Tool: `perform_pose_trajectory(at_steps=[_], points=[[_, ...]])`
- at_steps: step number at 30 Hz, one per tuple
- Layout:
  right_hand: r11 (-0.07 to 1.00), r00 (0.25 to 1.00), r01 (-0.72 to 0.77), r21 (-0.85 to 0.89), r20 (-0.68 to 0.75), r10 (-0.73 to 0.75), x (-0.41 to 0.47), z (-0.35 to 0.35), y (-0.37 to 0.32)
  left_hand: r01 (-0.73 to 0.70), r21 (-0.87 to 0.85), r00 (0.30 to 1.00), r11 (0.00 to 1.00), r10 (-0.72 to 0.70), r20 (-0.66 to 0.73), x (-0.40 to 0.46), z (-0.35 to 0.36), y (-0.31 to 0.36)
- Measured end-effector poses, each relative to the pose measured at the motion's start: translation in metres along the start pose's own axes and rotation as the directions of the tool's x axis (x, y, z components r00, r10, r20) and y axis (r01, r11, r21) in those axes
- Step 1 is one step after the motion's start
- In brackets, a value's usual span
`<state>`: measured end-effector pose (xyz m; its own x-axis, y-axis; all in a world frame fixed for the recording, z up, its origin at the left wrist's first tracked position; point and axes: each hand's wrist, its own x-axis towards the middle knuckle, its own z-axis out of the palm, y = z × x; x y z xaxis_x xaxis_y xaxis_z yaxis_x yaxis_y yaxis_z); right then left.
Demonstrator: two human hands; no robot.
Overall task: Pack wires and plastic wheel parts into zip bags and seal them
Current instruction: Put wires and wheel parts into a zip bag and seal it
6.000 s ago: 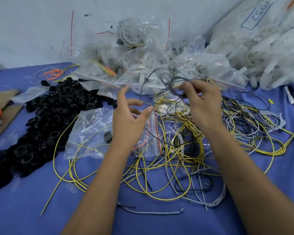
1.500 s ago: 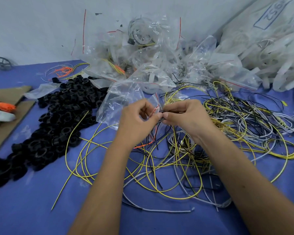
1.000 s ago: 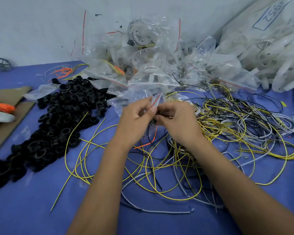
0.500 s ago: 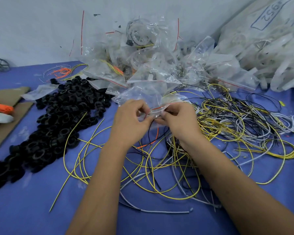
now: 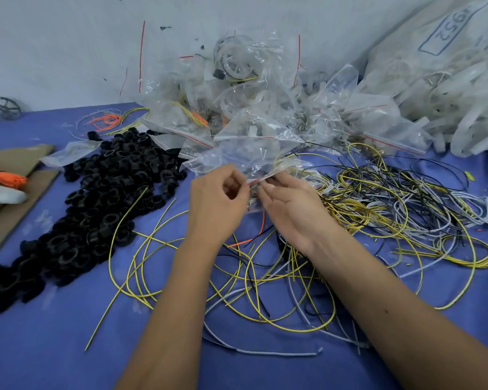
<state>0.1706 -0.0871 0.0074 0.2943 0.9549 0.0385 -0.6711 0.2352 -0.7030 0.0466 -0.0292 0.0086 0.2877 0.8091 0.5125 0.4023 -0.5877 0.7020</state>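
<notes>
**2 hands at 1 zip bag**

Just in front of the heap of filled bags [image 5: 265, 108], the left hand [image 5: 217, 204] and right hand [image 5: 290, 209] both pinch the red-striped mouth of a clear zip bag [image 5: 237, 161]. Black wheel parts [image 5: 102, 198] lie left of the heap, loose wires [image 5: 378, 209] right of it.

- The left hand [image 5: 217, 204], open and reaching toward the flat bag six seconds ago, now pinches the zip bag's [image 5: 237, 161] red strip.
- The bag is off the cloth and held up between both hands.
- The right hand [image 5: 290, 209], which held a black wire coil high, is lower now, fingers at the bag's mouth.
- The coil has left its fingers.
</notes>
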Motion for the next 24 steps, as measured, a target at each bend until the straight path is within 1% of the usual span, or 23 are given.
perform_pose_trajectory(at_steps=[2,3,6,8,9,10,11,13,14,15,16,17,18,19,20,21,22,23,24], points=[[0.981,0.995,-0.026,-0.193,0.088,0.043,-0.002,0.000,0.003,-0.055,0.015,0.998,0.998,0.055,-0.015,0.000,0.002,0.006],[0.952,0.988,-0.035,-0.306,0.134,0.080,-0.003,0.000,0.005,-0.066,0.040,0.997,0.997,0.067,-0.032,0.001,0.003,0.007],[0.800,0.966,0.000,-0.600,0.207,0.155,-0.007,0.000,0.008,-0.045,0.088,0.997,0.995,0.050,-0.058,0.000,0.002,0.007],[0.714,0.963,0.014,-0.700,0.203,0.180,-0.009,0.002,0.008,-0.018,0.068,1.000,0.998,0.019,-0.021,0.000,-0.001,0.009],[0.705,0.962,0.000,-0.709,0.192,0.193,-0.010,0.003,0.007,-0.005,0.038,1.000,0.999,0.005,0.007,0.001,-0.003,0.011],[0.730,0.964,-0.033,-0.682,0.172,0.205,-0.009,0.005,0.006,0.011,-0.011,0.999,1.000,-0.011,0.038,0.001,-0.004,0.013],[0.785,0.969,-0.092,-0.613,0.126,0.212,-0.006,0.005,0.004,0.035,-0.076,0.996,0.996,-0.029,0.080,0.002,-0.006,0.014],[0.913,0.977,-0.203,-0.354,-0.006,0.215,0.003,0.004,-0.004,0.107,-0.225,0.975,0.968,-0.058,0.214,0.002,-0.008,0.018],[0.953,0.975,-0.223,-0.206,-0.046,0.219,0.007,0.003,-0.010,0.141,-0.287,0.957,0.948,-0.056,0.285,0.001,-0.008,0.021],[0.967,0.974,-0.225,-0.120,-0.057,0.220,0.011,0.000,-0.014,0.160,-0.336,0.940,0.928,-0.040,0.338,0.001,-0.008,0.023],[0.968,0.973,-0.233,-0.093,-0.031,0.231,0.013,-0.001,-0.017,0.164,-0.376,0.931,0.912,-0.018,0.363,0.000,-0.007,0.026],[0.960,0.970,-0.237,-0.152,0.015,0.242,0.012,-0.002,-0.018,0.162,-0.413,0.929,0.896,0.002,0.369,-0.001,-0.005,0.029],[0.929,0.964,-0.225,-0.295,0.071,0.257,0.009,-0.001,-0.018,0.160,-0.454,0.931,0.877,0.020,0.365,-0.001,-0.004,0.031],[0.856,0.956,-0.184,-0.484,0.115,0.270,0.004,-0.002,-0.017,0.164,-0.502,0.935,0.849,0.028,0.353,-0.002,-0.003,0.033],[0.745,0.955,-0.114,-0.658,0.135,0.265,0.001,-0.005,-0.015,0.175,-0.552,0.946,0.816,0.017,0.325,-0.003,-0.003,0.034],[0.605,0.962,-0.042,-0.795,0.131,0.239,0.001,-0.009,-0.012,0.188,-0.592,0.962,0.783,-0.026,0.270,-0.002,-0.004,0.034],[0.500,0.977,-0.011,-0.866,0.098,0.191,0.002,-0.009,-0.011,0.197,-0.620,0.977,0.759,-0.099,0.189,-0.001,-0.004,0.032],[0.458,0.989,-0.002,-0.889,0.064,0.130,0.003,-0.009,-0.010,0.201,-0.639,0.978,0.743,-0.190,0.087,0.001,-0.005,0.028],[0.526,0.996,-0.017,-0.850,0.035,0.088,0.005,-0.010,-0.008,0.208,-0.649,0.958,0.732,-0.288,-0.018,0.003,-0.005,0.022]])
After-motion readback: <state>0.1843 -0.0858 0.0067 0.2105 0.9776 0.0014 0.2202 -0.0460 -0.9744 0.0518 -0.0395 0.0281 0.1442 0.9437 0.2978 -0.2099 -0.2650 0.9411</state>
